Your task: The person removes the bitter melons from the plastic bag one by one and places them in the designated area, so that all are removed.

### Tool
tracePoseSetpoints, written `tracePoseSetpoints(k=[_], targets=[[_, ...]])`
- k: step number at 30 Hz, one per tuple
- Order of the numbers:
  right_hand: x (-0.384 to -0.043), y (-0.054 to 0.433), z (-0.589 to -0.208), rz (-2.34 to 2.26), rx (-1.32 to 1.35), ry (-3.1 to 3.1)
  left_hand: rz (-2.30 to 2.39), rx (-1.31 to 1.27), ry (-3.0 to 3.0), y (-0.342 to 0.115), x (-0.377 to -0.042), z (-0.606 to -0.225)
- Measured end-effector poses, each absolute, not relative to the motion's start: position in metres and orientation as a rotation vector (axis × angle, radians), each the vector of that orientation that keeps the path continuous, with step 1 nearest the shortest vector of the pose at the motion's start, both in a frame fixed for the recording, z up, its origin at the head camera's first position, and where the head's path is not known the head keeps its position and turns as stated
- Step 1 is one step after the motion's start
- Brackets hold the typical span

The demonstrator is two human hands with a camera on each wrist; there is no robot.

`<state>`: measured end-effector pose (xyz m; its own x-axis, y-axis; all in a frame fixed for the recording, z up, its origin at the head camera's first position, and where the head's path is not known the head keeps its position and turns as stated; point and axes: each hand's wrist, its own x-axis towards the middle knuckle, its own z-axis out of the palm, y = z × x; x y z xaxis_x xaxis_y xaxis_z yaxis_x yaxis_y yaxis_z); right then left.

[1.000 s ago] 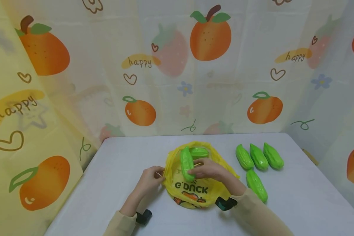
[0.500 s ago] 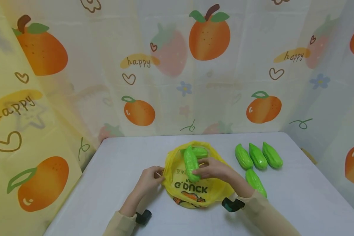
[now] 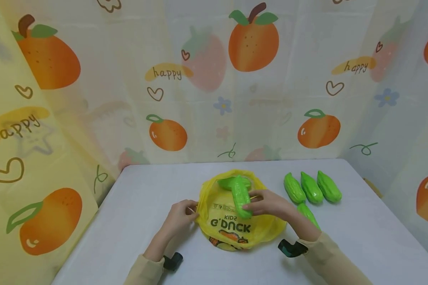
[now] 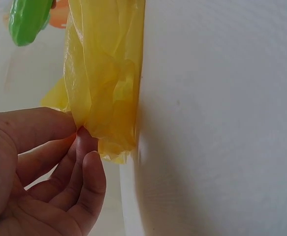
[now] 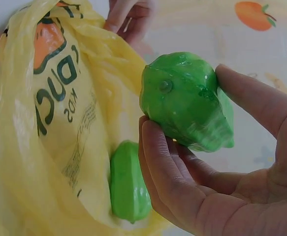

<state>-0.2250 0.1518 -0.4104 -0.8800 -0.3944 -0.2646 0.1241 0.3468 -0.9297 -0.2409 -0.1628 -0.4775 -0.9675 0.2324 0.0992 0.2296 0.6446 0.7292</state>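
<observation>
My left hand (image 3: 181,215) pinches the left rim of a yellow plastic bag (image 3: 208,227) between thumb and fingers; the left wrist view shows the thin film (image 4: 104,73) bunched at the fingertips. Over the bag's mouth, my right hand (image 3: 267,204) grips a bright green bitter melon (image 3: 240,198) with lumpy ridges and a tapered end. In the right wrist view the melon (image 5: 177,98) sits between thumb and fingertips, its blunt end facing the camera. Inside the bag lies another green bitter melon (image 5: 129,182), partly covered by the held one in the head view.
On the white table (image 3: 149,190), several more bitter melons lie right of the bag: a row of three (image 3: 312,188) and one nearer melon (image 3: 308,214), partly behind the right forearm. A fruit-print curtain (image 3: 207,103) surrounds the table's back and sides.
My right hand has shifted to the right with the bitter melon, still over the bag's mouth. The left hand keeps its pinch on the rim in the same place.
</observation>
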Motion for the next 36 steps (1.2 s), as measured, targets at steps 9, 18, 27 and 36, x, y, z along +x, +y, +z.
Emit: tracePoseSetpoints(k=[9, 18, 27, 36], targets=[[-0.221, 0.168, -0.404, -1.540, -0.196, 2.200, 1.253, 0.391, 2.849, -0.164, -0.241, -0.478], [-0.220, 0.184, -0.405, -1.534, -0.118, 2.220, 1.245, 0.405, 2.851, -0.163, -0.241, -0.478], [-0.218, 0.202, -0.402, -1.519, -0.165, 2.246, 1.243, 0.382, 2.850, -0.163, -0.241, -0.477], [-0.211, 0.217, -0.399, -1.477, -0.150, 2.285, 1.249, 0.373, 2.842, -0.162, -0.240, -0.476]])
